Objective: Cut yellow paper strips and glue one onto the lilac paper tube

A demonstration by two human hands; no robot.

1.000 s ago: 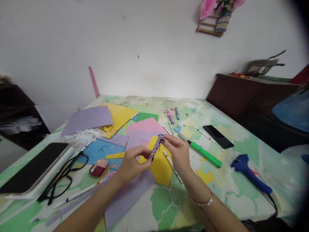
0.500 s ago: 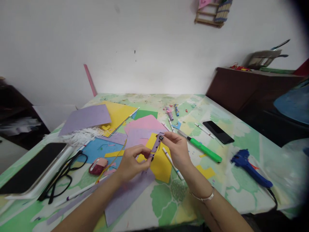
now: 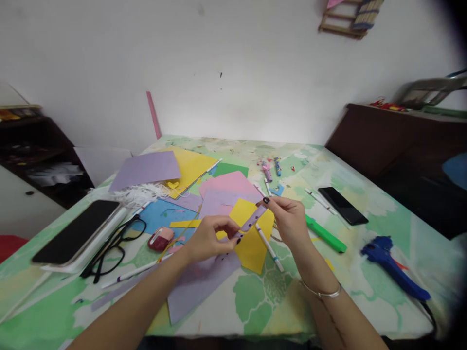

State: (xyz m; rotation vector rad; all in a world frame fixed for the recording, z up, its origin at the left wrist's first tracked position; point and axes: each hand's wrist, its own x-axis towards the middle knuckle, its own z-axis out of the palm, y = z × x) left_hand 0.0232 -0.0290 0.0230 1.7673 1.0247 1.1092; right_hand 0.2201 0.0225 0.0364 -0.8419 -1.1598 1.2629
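Between my two hands stretches a narrow purple paper strip [image 3: 254, 218] with dark dots and a bit of yellow near its lower end. My left hand [image 3: 215, 234] pinches that lower end between thumb and fingers. The upper end is pinched by my right hand [image 3: 286, 216], higher and to the right. Below them lie a yellow paper piece [image 3: 251, 255], a purple sheet [image 3: 204, 287] and a white marker [image 3: 270, 249]. Pink paper [image 3: 228, 183] is spread just beyond. Part of the strip is covered by my fingers.
A green cutter [image 3: 326, 234], a phone [image 3: 343, 205] and a blue glue gun [image 3: 394, 267] lie to the right. At left are black glasses [image 3: 113, 248], another phone [image 3: 78, 231], a maroon-and-pink case [image 3: 160, 239] and white string [image 3: 140, 195]. Small paper rolls [image 3: 267, 171] sit at the back.
My hands have moved apart, and the strip, held more upright before, now slants between them with more of it showing. The whole view has shifted so things appear further right.
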